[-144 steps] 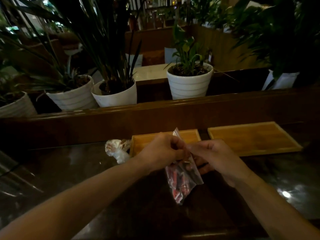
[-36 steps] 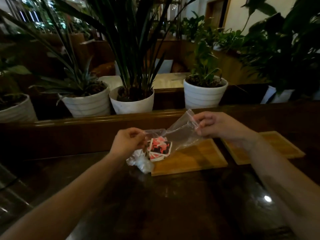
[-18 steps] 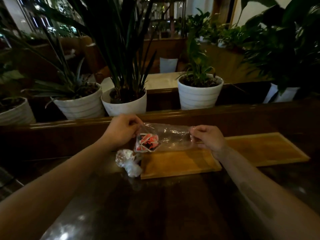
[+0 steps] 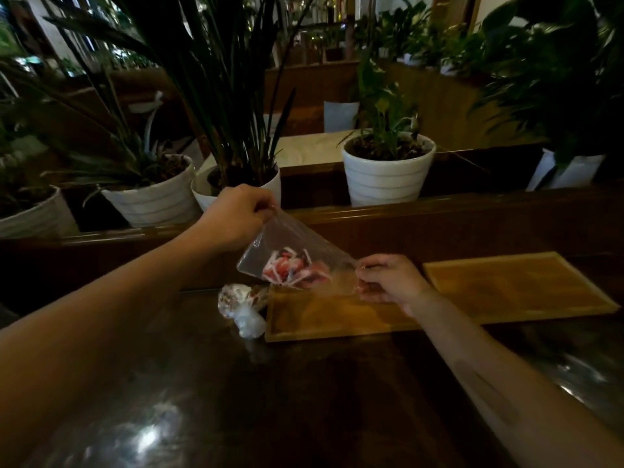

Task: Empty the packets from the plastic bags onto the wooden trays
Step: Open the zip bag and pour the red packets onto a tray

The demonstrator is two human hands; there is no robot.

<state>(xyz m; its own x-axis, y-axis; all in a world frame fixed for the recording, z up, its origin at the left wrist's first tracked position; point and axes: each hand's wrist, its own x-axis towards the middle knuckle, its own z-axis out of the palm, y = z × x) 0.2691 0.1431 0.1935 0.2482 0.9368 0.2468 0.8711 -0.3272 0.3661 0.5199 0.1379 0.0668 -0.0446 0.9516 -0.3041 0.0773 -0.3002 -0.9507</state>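
Note:
A clear plastic bag (image 4: 270, 244) hangs tilted above the left wooden tray (image 4: 324, 319). My left hand (image 4: 236, 217) pinches its raised closed end. My right hand (image 4: 388, 282) grips the lower open end just over the tray. Red, white and black packets (image 4: 290, 266) are bunched inside the bag, near its middle. A second wooden tray (image 4: 513, 285) lies to the right with nothing on it. Another tied plastic bag (image 4: 241, 305) with packets rests on the table at the left tray's left edge.
The dark glossy table (image 4: 304, 400) reflects light spots. A wooden ledge (image 4: 439, 211) runs behind the trays. Several white plant pots (image 4: 388, 170) with tall leaves stand beyond it.
My left hand has lifted its end of the bag higher, and my right hand has lowered the other end toward the left tray. The packets have slid from the left end toward the middle.

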